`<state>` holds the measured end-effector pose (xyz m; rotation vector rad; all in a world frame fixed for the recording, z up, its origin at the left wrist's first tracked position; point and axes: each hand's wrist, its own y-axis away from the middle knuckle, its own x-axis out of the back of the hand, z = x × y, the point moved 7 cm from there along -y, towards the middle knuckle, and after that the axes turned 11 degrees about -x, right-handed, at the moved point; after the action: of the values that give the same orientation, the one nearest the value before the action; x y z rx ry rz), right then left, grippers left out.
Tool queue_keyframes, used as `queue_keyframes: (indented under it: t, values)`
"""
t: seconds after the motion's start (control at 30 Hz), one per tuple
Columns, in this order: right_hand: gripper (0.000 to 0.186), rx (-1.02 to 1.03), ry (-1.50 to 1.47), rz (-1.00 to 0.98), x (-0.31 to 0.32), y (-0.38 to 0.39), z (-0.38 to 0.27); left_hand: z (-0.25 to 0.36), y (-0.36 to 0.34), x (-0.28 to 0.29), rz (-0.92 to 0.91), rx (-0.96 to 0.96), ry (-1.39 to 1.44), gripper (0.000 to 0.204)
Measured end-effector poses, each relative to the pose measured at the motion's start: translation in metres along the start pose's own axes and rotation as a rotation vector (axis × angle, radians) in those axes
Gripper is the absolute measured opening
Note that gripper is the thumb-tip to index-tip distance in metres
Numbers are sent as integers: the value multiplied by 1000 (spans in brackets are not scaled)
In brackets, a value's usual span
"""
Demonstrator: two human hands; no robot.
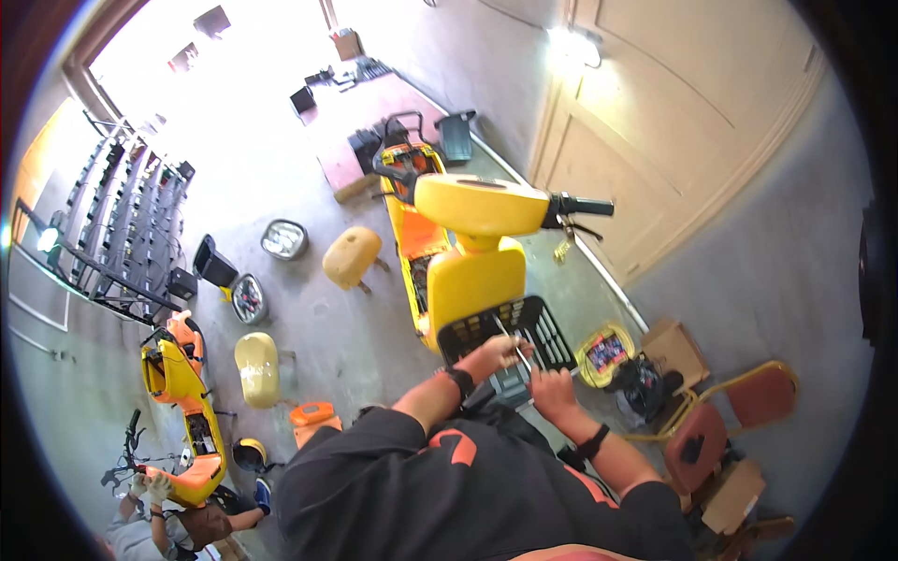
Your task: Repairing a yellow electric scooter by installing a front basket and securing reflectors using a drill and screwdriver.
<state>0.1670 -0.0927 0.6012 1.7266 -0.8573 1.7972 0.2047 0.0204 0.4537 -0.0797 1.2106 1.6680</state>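
Both my hands are over the near side of a black slatted basket (554,338) on the front of a yellow scooter (477,280). My left hand (505,353) is closed around a slim silver rod-like tool (523,358), which slants across the basket. Just to the right and nearer to me, my right hand (554,388) is closed at the tool's lower end. The tool's exact kind is too small to make out, and its far tip lies against the dark slats.
A yellow bowl of small parts (606,353), a black bag (644,388) and red chairs (697,449) stand to the right. Leftward are scooter seats (353,257), baskets (283,240) and a black rack (122,224). At lower left, a gloved person (154,491) handles another yellow scooter (192,411).
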Motion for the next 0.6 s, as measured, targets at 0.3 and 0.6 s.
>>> queue_keyframes:
  t: [0.3,0.6]
  values:
    - [29,-1492,-2400,-719,-69,13,22,3,-4,-9,-110,-43,144,17]
    - [48,-382,-199,590,111,14,28,9,-11,-3,-63,-3,146,20]
